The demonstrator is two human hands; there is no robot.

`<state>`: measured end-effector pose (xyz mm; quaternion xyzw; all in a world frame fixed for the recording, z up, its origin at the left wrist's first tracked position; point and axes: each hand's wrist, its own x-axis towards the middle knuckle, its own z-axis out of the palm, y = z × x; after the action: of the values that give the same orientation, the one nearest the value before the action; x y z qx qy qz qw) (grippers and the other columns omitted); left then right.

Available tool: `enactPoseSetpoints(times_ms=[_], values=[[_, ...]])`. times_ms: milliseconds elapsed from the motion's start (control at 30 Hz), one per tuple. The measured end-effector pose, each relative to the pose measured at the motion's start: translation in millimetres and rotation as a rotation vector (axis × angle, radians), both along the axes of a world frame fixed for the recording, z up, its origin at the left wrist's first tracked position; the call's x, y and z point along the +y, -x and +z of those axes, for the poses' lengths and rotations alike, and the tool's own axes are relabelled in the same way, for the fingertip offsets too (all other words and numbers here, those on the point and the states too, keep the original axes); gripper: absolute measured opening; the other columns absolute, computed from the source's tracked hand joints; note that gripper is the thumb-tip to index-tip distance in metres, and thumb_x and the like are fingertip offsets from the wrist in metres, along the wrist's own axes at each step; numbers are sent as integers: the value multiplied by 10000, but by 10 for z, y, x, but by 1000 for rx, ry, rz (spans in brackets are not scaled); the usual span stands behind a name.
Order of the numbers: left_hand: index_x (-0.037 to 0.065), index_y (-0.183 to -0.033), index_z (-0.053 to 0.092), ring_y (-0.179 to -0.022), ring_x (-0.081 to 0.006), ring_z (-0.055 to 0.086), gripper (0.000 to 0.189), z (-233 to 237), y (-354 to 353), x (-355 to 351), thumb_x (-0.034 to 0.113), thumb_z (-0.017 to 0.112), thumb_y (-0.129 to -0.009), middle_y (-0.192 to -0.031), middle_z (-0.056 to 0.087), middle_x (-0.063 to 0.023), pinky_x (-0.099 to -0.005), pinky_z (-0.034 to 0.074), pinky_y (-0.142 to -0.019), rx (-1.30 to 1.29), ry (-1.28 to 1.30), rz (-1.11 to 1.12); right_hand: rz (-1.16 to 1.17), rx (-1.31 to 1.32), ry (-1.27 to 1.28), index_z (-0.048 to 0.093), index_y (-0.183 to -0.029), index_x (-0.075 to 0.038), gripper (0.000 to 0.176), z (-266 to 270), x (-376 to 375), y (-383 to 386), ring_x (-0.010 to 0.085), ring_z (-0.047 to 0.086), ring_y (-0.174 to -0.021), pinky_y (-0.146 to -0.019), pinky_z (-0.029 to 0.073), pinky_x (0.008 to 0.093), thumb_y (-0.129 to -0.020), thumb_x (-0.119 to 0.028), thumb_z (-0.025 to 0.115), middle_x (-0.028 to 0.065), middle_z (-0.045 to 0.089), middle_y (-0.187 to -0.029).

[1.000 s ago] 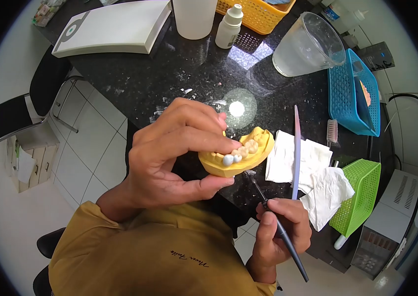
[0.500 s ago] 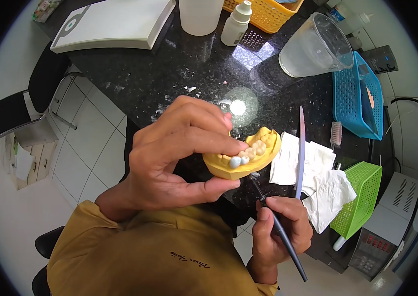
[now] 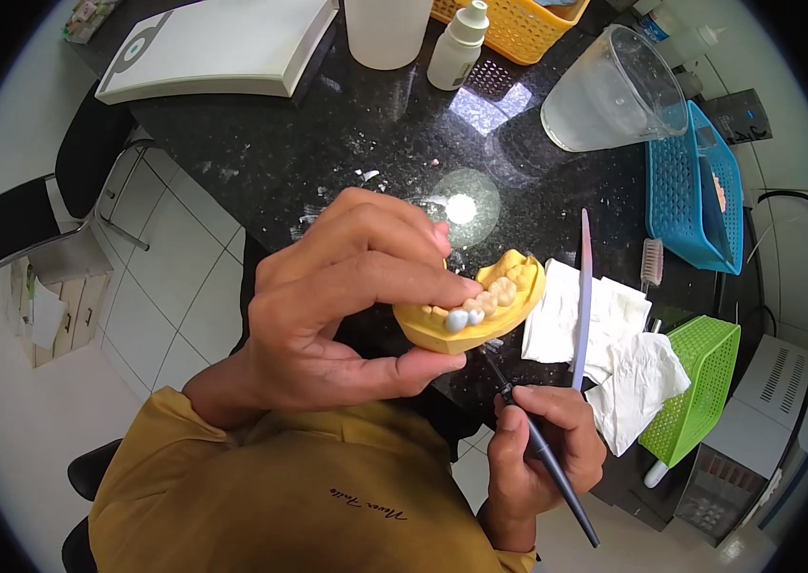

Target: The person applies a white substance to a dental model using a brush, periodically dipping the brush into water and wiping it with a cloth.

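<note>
My left hand [image 3: 346, 296] grips a yellow dental model [image 3: 432, 334] between thumb and fingers, the index finger resting by its teeth. A row of tooth-coloured crowns [image 3: 492, 298] sits on the model, with two bluish-grey teeth [image 3: 458, 319] at its near end. In my right hand [image 3: 549, 447] is a thin black brush-like tool [image 3: 556, 466], pinched near its front, its tip just below the model. White folded tissues [image 3: 604, 315] lie to the right, with a long pale lilac strip [image 3: 583, 296] across them.
On the dark speckled table [image 3: 261, 181] stand a clear cup [image 3: 604, 95], a small white bottle [image 3: 459, 48], a white box [image 3: 213, 48] and a larger container [image 3: 387, 33]. Blue [image 3: 673, 191], green [image 3: 685, 420] and orange baskets [image 3: 528, 33] and a toothbrush [image 3: 652, 260] are around the right and back.
The view has shifted very slightly. Both hands keep their holds, and the model and the black tool are almost where they were.
</note>
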<state>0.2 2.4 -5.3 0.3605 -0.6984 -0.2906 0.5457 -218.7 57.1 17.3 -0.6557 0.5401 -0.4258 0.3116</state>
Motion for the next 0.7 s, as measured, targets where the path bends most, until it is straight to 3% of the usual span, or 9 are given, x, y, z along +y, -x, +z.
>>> enactPoseSetpoints(times_ms=[233, 367, 467, 700], values=[[-9, -980, 688, -1002, -258, 568, 350, 17, -2, 5, 87, 859, -689, -942, 638, -119, -464, 559, -930, -3, -18, -3, 79, -35, 25, 679, -898, 35, 188, 53, -10, -3, 237, 688, -646, -596, 543, 282, -720, 55, 739, 157, 694, -767], [-7, -980, 691, -993, -255, 573, 349, 32, -2, 4, 88, 861, -690, -937, 638, -114, -448, 568, -916, -22, -15, 3, 230, -221, 295, 661, -1031, 1, 300, -34, 9, 112, 239, 670, -645, -566, 525, 290, -739, 33, 723, 134, 665, -800], [-3, -975, 695, -979, -257, 579, 352, 25, 15, 9, 89, 866, -682, -933, 638, -113, -438, 573, -903, -34, -2, 18, 160, -263, 377, 660, -1025, -8, 274, -55, 34, -7, 243, 661, -647, -561, 520, 286, -756, 18, 712, 134, 648, -844], [5, -972, 705, -939, -255, 592, 360, 19, 40, 5, 84, 873, -664, -914, 635, -111, -424, 577, -887, -50, 32, 49, 173, -116, 377, 612, -1016, -23, 309, -21, -3, -80, 244, 669, -692, -588, 534, 288, -732, -23, 734, 126, 648, -849]])
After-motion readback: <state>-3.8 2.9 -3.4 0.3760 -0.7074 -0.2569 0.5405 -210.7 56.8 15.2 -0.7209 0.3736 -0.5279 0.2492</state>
